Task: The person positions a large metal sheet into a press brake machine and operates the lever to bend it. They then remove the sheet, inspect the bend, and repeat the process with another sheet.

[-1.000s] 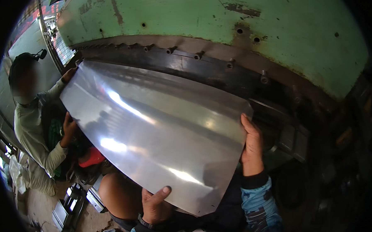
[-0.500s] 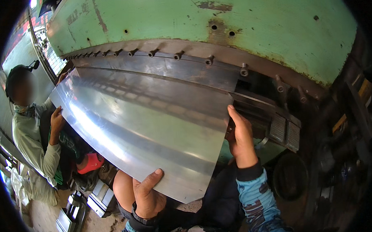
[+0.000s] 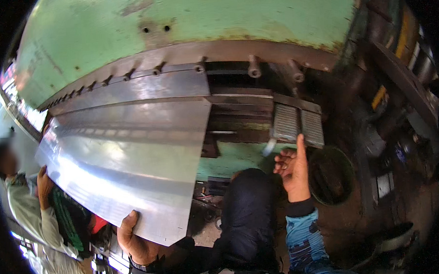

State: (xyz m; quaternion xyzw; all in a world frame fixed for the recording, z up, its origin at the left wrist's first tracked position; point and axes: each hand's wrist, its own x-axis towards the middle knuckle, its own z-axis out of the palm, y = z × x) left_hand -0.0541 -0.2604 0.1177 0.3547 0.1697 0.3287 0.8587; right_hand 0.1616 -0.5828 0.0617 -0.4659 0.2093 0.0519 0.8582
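Observation:
A shiny metal sheet (image 3: 146, 152) with clipped corners lies tilted in front of a green press machine (image 3: 233, 14), its far edge along the machine's long blade (image 3: 153, 86). My left hand (image 3: 134, 241) grips the sheet's near edge, thumb on top and fingers hidden underneath. Off the sheet, my right hand (image 3: 294, 173) is open, its index finger stretched toward a pair of ribbed metal blocks (image 3: 286, 122) on the machine's right. At the sheet's left end, a co-worker's hand (image 3: 44, 186) holds the edge.
A row of bolts (image 3: 200, 65) sticks out along the machine above the blade. To the right of my hand sits a dark round tub (image 3: 331, 176). The co-worker (image 3: 29, 204) sits at the far left. Dark metal parts (image 3: 403, 80) stand at the right.
My right hand has let go of the sheet's right edge and moved right to the ribbed blocks. My left hand keeps its hold. The view has swung to the right.

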